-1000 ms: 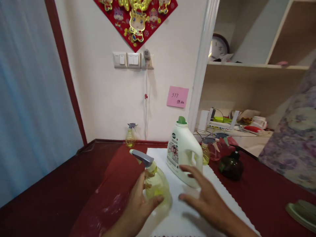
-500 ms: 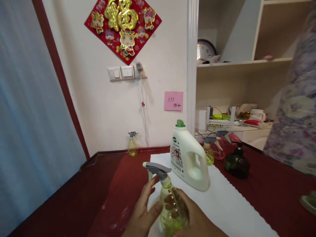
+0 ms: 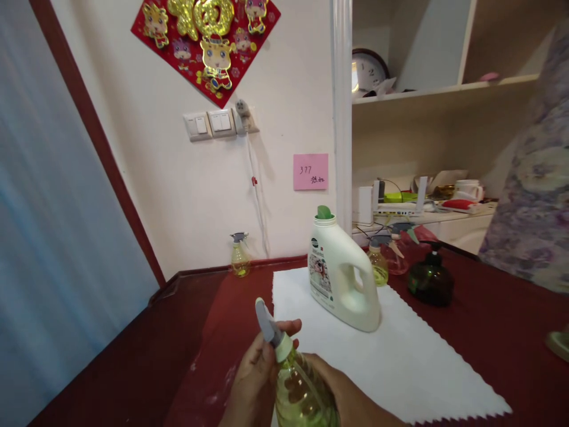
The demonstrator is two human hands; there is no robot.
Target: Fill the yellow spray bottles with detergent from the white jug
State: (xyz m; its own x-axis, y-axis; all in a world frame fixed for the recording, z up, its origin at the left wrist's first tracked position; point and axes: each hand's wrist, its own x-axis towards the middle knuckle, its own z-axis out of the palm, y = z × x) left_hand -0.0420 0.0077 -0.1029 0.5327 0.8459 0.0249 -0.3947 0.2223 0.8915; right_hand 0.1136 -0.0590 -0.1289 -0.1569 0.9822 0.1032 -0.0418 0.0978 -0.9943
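A clear yellow-green spray bottle point(image 3: 302, 388) with a grey trigger head leans to the left at the bottom centre. My right hand point(image 3: 331, 379) is wrapped round its body from the right and behind, fingers partly showing through the plastic. My left hand point(image 3: 262, 362) is closed about the spray head and neck, with fingertips reaching past the far side. Beyond my hands a pale green detergent jug point(image 3: 340, 276) stands upright on a white cloth point(image 3: 400, 362), a green piece sitting in its mouth.
Another yellow spray bottle point(image 3: 240, 261) stands by the wall. At right are a yellow spray bottle point(image 3: 377, 265), a pink spray bottle point(image 3: 396, 258) and a dark pump bottle point(image 3: 431, 279). A blue curtain point(image 3: 66, 237) hangs at left.
My left hand has gone from beside the bottle, fingers apart, to gripping its spray head. The head has turned and the bottle tilts more to the left. The view has shifted slightly.
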